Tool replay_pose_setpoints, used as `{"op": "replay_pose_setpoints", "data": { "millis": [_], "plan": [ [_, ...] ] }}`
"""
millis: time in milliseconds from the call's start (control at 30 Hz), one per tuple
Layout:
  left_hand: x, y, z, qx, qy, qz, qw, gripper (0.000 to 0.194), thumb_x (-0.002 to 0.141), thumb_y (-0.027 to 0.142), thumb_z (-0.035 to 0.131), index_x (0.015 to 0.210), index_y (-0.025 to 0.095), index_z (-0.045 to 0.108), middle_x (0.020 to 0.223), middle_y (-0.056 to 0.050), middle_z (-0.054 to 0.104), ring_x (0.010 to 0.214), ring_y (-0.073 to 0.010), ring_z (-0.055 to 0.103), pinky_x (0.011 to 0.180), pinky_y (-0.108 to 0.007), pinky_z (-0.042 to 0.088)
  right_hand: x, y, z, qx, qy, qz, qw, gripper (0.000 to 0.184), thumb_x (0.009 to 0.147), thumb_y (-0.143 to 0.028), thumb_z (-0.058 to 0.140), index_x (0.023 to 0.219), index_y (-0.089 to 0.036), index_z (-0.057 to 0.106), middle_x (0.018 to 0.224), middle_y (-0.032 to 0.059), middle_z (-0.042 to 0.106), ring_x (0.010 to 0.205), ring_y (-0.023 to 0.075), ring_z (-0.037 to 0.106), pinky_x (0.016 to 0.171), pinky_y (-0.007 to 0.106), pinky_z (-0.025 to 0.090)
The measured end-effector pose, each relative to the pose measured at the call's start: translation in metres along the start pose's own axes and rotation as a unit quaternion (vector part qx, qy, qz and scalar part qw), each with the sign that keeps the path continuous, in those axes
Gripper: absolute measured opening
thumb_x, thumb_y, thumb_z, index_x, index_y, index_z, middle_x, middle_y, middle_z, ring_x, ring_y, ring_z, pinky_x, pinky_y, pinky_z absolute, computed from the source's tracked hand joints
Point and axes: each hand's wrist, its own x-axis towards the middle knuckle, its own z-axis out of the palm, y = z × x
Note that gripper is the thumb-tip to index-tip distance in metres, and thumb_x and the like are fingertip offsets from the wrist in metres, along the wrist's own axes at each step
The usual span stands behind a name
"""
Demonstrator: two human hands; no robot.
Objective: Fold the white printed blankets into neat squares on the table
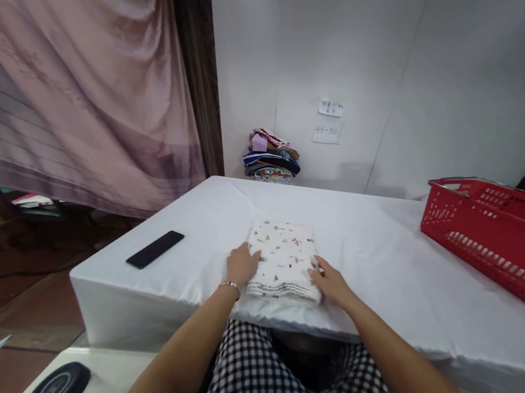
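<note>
A: Where does the folded cloth [285,250] lie; what do the hands have of it?

B: On the white table [381,264], by the edge nearest the person, straight ahead of the lap; it sits between the left hand [242,263] and the right hand [331,281], both touching it, so neither is clearly nearer.

A: Evenly placed, then?

B: Not quite; the left hand rests at the left side, about midway along, its thumb reaching over the printed top; the right hand is lower, toward the near right corner, thumb and forefinger at the border.

A: Clamped on it?

B: I cannot tell for either hand; the left fingers are partly hidden, and whether the right fingertips pinch the fabric or only press its side is too small to judge.

A: And the long axis?

B: It seems to run away from the body, leaning slightly, with the stacked layers facing the person; the hands flank it across the short way; the phone [155,249] lies off to the left, the red basket [509,241] well apart on the right.
</note>
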Motion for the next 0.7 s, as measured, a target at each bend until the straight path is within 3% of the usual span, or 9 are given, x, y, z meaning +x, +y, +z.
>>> {"op": "replay_pose_setpoints", "data": {
  "millis": [133, 267, 433, 533, 600, 700],
  "plan": [
    [0.009, -0.003, -0.001, -0.090, -0.038, -0.028, 0.995, 0.055, 0.081, 0.043, 0.049, 0.126, 0.012, 0.044, 0.124, -0.017, 0.056, 0.114, -0.0294, 0.051, 0.090, -0.035, 0.039, 0.007, -0.012, 0.011, -0.031, -0.008, 0.009, 0.999, 0.070, 0.070, -0.040, 0.062, 0.133, -0.014, 0.045, 0.134, 0.0121, 0.048, 0.125, 0.0263, 0.043, 0.105, 0.039, 0.032],
    [0.019, -0.006, -0.007, -0.195, -0.093, -0.101, 0.971, 0.065, 0.075, 0.045, 0.057, 0.127, 0.010, 0.043, 0.127, -0.018, 0.054, 0.111, -0.0280, 0.054, 0.087, -0.031, 0.041, 0.006, -0.009, 0.014, -0.064, 0.001, -0.030, 0.997, 0.064, 0.070, -0.030, 0.059, 0.130, -0.009, 0.047, 0.133, 0.0154, 0.048, 0.124, 0.0249, 0.044, 0.106, 0.037, 0.030],
    [0.017, -0.002, -0.002, -0.165, -0.108, -0.109, 0.974, 0.055, 0.071, 0.044, 0.059, 0.115, 0.012, 0.054, 0.123, -0.018, 0.057, 0.113, -0.0331, 0.052, 0.090, -0.037, 0.039, 0.004, 0.003, 0.015, -0.071, 0.012, -0.049, 0.996, 0.057, 0.073, -0.031, 0.057, 0.126, -0.013, 0.051, 0.128, 0.0123, 0.052, 0.119, 0.0232, 0.047, 0.104, 0.037, 0.033],
    [0.015, -0.003, -0.001, -0.209, -0.099, -0.124, 0.965, 0.054, 0.070, 0.042, 0.062, 0.114, 0.012, 0.055, 0.122, -0.018, 0.058, 0.112, -0.0327, 0.053, 0.090, -0.037, 0.041, 0.002, 0.001, 0.012, -0.095, 0.022, -0.065, 0.993, 0.053, 0.072, -0.032, 0.059, 0.122, -0.015, 0.056, 0.134, 0.0119, 0.047, 0.126, 0.0271, 0.040, 0.107, 0.041, 0.029],
    [0.015, -0.003, -0.005, -0.307, -0.104, -0.124, 0.938, 0.050, 0.070, 0.042, 0.064, 0.110, 0.012, 0.058, 0.117, -0.017, 0.061, 0.107, -0.0295, 0.057, 0.085, -0.034, 0.044, 0.000, -0.009, 0.010, -0.077, 0.043, -0.091, 0.992, 0.049, 0.072, -0.032, 0.061, 0.118, -0.017, 0.059, 0.139, 0.0102, 0.042, 0.131, 0.0282, 0.032, 0.109, 0.043, 0.023],
    [0.012, 0.005, -0.019, -0.480, -0.145, -0.092, 0.861, 0.045, 0.071, 0.044, 0.065, 0.102, 0.012, 0.063, 0.100, -0.013, 0.069, 0.091, -0.0254, 0.063, 0.073, -0.031, 0.048, -0.002, -0.031, 0.010, 0.065, 0.026, -0.110, 0.991, 0.046, 0.075, -0.040, 0.061, 0.118, -0.023, 0.059, 0.137, 0.0059, 0.045, 0.129, 0.0249, 0.037, 0.108, 0.043, 0.028]
  ]
}}
